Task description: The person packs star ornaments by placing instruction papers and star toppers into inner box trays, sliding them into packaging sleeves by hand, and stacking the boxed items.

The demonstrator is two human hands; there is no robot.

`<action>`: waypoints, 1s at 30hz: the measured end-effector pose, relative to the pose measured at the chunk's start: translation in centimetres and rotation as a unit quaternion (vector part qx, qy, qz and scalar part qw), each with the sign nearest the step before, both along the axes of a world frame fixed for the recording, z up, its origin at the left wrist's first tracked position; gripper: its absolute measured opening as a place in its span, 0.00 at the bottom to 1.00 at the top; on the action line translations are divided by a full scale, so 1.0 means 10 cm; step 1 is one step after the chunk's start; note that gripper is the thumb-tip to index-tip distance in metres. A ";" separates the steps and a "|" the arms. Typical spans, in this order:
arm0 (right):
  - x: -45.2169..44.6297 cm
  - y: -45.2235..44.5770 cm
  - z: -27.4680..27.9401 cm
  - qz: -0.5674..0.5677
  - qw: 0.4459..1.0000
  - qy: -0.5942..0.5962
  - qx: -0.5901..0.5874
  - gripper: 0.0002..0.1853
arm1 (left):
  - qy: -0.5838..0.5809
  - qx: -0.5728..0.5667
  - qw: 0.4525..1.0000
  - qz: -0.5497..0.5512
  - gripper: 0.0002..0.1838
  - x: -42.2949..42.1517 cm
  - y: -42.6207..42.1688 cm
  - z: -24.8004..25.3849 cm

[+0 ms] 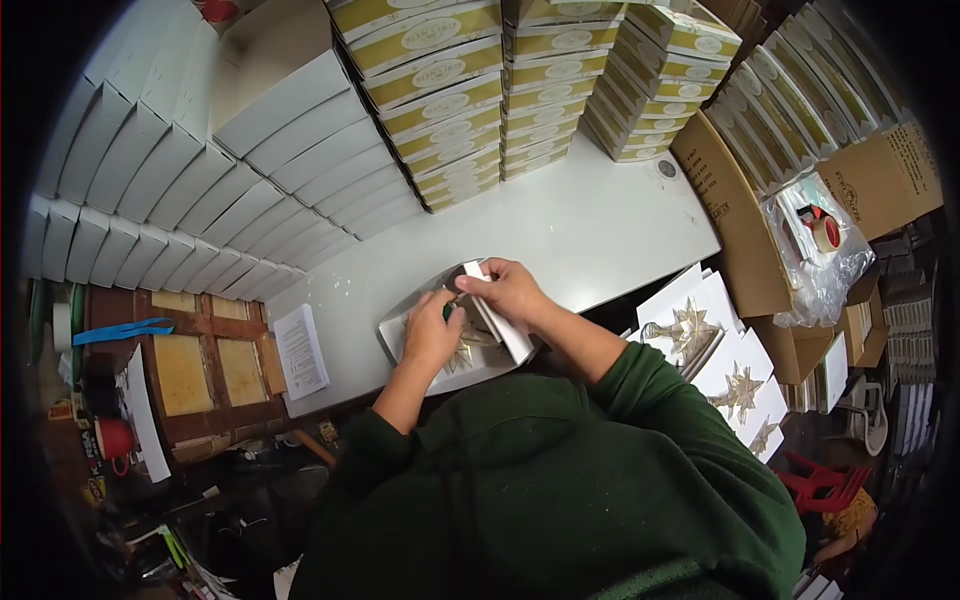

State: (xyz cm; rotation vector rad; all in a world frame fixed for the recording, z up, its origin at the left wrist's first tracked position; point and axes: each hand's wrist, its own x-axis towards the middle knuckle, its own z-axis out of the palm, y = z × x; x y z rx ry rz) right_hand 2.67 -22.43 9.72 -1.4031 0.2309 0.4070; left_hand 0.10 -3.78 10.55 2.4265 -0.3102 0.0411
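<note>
An open white box rests at the near edge of the table, in front of my body. Inside it lies a gold star ornament, partly covered by my hands and a white cardboard piece. My right hand is closed on the upper end of that cardboard piece, thumb reaching toward my left hand. My left hand is over the box with its fingers curled in a pinch. Something small and dark green shows between those fingers, too small to name.
Stacked gold-and-white boxes line the table's back, with plain white boxes at left. A paper stack lies left on the white table. More star ornaments on white cards sit at right, below a large carton.
</note>
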 end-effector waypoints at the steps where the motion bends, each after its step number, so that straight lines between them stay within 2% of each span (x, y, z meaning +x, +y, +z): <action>1: -0.01 0.06 0.03 0.001 0.999 -0.033 -0.019 0.17 | -0.006 -0.020 1.000 0.018 0.15 0.02 -0.02 0.00; 3: -0.03 0.06 0.09 0.003 0.997 -0.068 -0.036 0.17 | -0.014 -0.038 0.998 0.038 0.14 0.03 -0.03 0.02; 8: -0.06 -0.05 0.11 -0.014 0.999 -0.010 -0.035 0.17 | 0.059 -0.008 0.998 -0.015 0.12 0.04 0.05 0.20; 12: -0.04 -0.03 0.04 0.042 0.992 -0.101 -0.066 0.13 | 0.208 -0.127 0.967 0.071 0.13 0.14 -0.18 0.33; 13: -0.06 -0.04 0.08 0.043 0.992 -0.101 -0.067 0.13 | 0.208 -0.128 0.967 0.072 0.13 0.14 -0.18 0.28; 17: -0.12 -0.09 0.27 -0.012 0.999 -0.040 0.004 0.14 | 0.261 -0.331 0.905 -0.054 0.09 0.23 -0.12 -0.05; 18: -0.13 -0.09 0.25 -0.013 0.999 -0.040 0.005 0.14 | 0.262 -0.330 0.905 -0.055 0.09 0.22 -0.13 -0.06; 22: -0.17 -0.08 0.20 -0.011 0.988 -0.099 -0.117 0.15 | 0.191 -0.211 0.958 -0.043 0.09 0.21 -0.22 -0.10; 28: -0.15 -0.10 0.26 -0.032 0.985 -0.096 -0.141 0.16 | 0.148 -0.214 0.965 -0.006 0.10 0.20 -0.32 -0.16; 30: -0.15 -0.10 0.22 -0.031 0.986 -0.094 -0.136 0.16 | 0.159 -0.284 0.946 0.011 0.11 0.22 -0.35 -0.24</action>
